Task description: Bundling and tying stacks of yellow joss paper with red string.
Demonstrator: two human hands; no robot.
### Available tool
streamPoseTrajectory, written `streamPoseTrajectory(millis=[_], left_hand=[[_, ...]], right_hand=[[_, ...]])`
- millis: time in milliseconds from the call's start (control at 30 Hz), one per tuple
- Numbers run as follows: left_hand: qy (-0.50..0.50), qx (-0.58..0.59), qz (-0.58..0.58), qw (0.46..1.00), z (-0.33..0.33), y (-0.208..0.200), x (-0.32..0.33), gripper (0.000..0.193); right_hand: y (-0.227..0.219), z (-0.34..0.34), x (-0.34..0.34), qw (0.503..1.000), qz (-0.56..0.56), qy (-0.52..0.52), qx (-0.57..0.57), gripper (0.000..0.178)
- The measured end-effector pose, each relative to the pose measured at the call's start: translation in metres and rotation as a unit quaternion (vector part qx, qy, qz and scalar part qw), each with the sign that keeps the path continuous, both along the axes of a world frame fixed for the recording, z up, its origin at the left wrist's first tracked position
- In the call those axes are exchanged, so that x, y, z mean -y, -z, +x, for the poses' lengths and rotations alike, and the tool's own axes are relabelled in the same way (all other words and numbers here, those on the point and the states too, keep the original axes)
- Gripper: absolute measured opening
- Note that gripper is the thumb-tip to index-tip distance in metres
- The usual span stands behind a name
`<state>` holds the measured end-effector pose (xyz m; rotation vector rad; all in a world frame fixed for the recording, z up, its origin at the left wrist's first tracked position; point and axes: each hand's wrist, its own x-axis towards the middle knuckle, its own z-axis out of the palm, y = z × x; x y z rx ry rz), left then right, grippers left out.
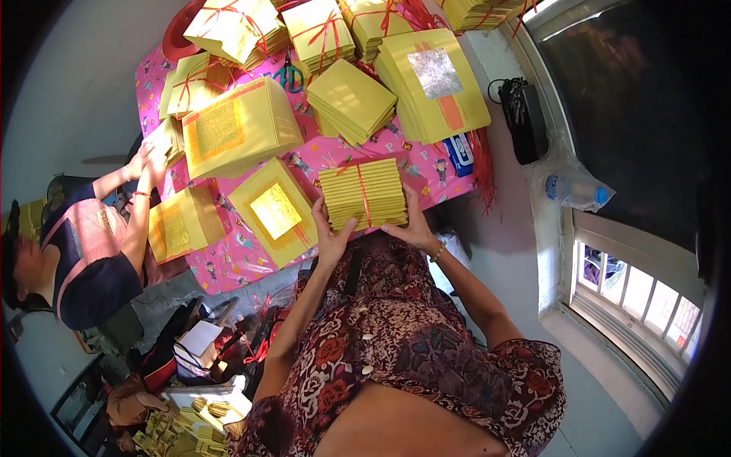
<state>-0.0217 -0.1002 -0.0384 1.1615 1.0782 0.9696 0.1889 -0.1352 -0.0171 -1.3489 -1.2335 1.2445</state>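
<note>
Between my two hands, at the near edge of the table, is a stack of folded yellow paper packets (343, 199) with a red string running across its middle. My left hand (332, 234) grips its left side, thumb on the near edge. On the opposite side my right hand (416, 225) holds it the same way, a bracelet on that wrist. Left of the stack lies a pile of yellow sheets (245, 199) with a gold foil square. Beyond it sits a pile of plain yellow packets (352, 99).
A pink patterned cloth (217, 270) covers the table. Tied yellow bundles (320, 34) crowd its far side, near teal-handled scissors (289, 78). Red strings (481, 164) hang off the right edge. A co-worker (95, 236) handles paper at the left. A bagged bottle (576, 190) is by the window.
</note>
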Motion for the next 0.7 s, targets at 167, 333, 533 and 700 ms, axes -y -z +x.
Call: streamPoseTrajectory(millis=[167,333,533,700], left_hand=[[-0.055,-0.037,0.008,0.998,0.003,-0.001,-0.002,0.079],[-0.05,0.0,-0.072,0.996,0.007,-0.007,-0.014,0.075],[-0.02,0.019,-0.114,0.993,0.003,-0.008,-0.021,0.073],[-0.033,-0.087,-0.007,0.996,0.005,0.0,-0.031,0.076]], right_hand=[[0.014,-0.009,0.006,0.993,-0.033,0.099,-0.059,0.076],[0.024,-0.014,-0.002,0.978,-0.116,0.125,-0.118,0.065],[0.022,-0.007,-0.009,0.987,-0.138,0.049,-0.066,0.065],[0.05,0.002,-0.039,0.979,-0.137,0.145,-0.049,0.071]])
